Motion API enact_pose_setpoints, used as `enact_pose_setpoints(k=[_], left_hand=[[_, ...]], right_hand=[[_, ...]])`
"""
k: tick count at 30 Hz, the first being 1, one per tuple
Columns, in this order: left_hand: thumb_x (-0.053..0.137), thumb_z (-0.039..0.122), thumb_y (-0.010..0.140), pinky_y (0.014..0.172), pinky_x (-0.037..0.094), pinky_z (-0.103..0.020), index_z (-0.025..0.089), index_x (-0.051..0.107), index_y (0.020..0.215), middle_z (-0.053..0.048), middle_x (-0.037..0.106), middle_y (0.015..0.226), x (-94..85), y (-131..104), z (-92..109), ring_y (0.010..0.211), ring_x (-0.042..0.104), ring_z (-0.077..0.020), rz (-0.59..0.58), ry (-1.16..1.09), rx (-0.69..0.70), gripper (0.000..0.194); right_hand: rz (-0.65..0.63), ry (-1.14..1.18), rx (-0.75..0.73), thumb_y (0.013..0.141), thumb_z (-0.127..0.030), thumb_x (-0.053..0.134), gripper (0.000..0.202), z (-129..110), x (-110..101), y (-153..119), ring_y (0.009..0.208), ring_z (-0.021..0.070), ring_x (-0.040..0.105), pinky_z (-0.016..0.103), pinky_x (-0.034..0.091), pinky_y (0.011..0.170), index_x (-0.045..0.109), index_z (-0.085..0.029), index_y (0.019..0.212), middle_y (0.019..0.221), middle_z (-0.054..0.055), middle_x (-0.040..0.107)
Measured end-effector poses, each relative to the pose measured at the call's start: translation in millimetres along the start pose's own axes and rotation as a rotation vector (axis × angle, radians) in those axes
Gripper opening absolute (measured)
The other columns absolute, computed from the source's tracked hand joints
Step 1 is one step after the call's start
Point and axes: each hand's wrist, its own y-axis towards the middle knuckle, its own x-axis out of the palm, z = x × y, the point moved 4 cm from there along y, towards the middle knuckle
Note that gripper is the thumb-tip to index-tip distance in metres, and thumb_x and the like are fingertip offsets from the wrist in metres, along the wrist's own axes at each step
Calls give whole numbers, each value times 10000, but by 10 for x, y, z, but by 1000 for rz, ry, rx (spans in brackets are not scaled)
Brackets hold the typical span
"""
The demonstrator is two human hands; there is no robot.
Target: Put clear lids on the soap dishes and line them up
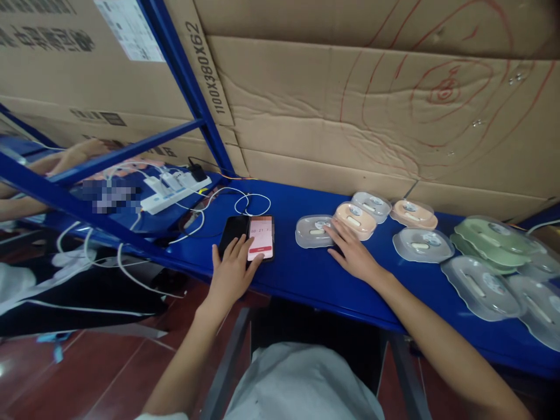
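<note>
My left hand (230, 271) lies with its fingers spread over a phone (261, 233) on the blue table. The lit pink screen shows a running-clock style number and a red bar; a dark panel (234, 227) adjoins it on the left. My right hand (354, 254) is flat, fingers apart, its fingertips at the right edge of a grey oval plastic box (308, 233) with a clear lid. Just behind that hand sit a peach box (365, 224) and another grey box (371, 205). Neither hand is wrapped around anything.
More lidded boxes stand to the right: peach (413, 216), grey (423, 245) and green (494, 236). A white power strip (175, 195) with plugs and cables lies left, past a blue metal frame (192, 93). Another person's arms (65, 163) are beyond it. Cardboard (297, 140) forms the back wall.
</note>
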Motion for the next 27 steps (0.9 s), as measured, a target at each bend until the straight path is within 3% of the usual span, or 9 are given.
enact_pose_setpoints(k=[3,7,11,15,20,23,27], left_hand=[[475,549,1058,1294,150,-740,239,407,1614,-172,566,1598,-44,-132,64,1518,481,-402,26,-15,-30,640],[581,530,1014,1287,214,-711,232,386,1623,-199,611,1534,-41,-194,128,1465,538,-404,57,-41,-33,706],[613,431,1013,1262,293,-686,239,386,1615,-177,656,1461,42,-74,139,1421,579,-370,87,-130,-22,671],[657,412,1000,1257,240,-745,285,380,1609,-153,640,1501,147,129,220,1417,578,-366,44,-236,34,681],[573,466,1046,1250,284,-696,263,449,1571,-134,710,1393,65,584,372,1363,612,-357,28,-311,143,576],[484,494,1074,1230,357,-609,190,433,1588,-187,573,1567,-31,1028,520,1460,530,-358,-70,-395,380,600],[743,606,891,1091,514,-410,302,561,1492,-82,640,1488,-27,1536,786,1314,650,-289,-278,-391,609,698]], right_hand=[[-6,-4,3,1085,-296,521,738,-2,3,-1,1652,334,259,607,351,1308,176,-355,1734,1783,104,271],[-12,-5,3,1087,-301,513,744,3,0,-2,1654,339,251,618,354,1303,155,-362,1737,1785,102,265],[-16,-2,1,1092,-304,501,754,0,4,-3,1657,331,244,616,353,1302,120,-377,1738,1788,99,255],[11,-28,-9,1092,-343,509,717,-21,-18,0,1635,328,306,611,378,1288,184,-372,1730,1754,104,330],[31,-116,-39,1092,-401,522,511,19,-178,90,1488,322,504,566,449,1226,513,-301,1593,1560,142,563],[-24,-174,-67,1077,-431,562,447,66,-277,266,1361,323,601,556,481,1161,612,-295,1500,1444,130,658],[0,-226,-13,1089,-473,530,464,109,-341,544,1311,328,632,544,459,1140,613,-249,1487,1409,140,691]])
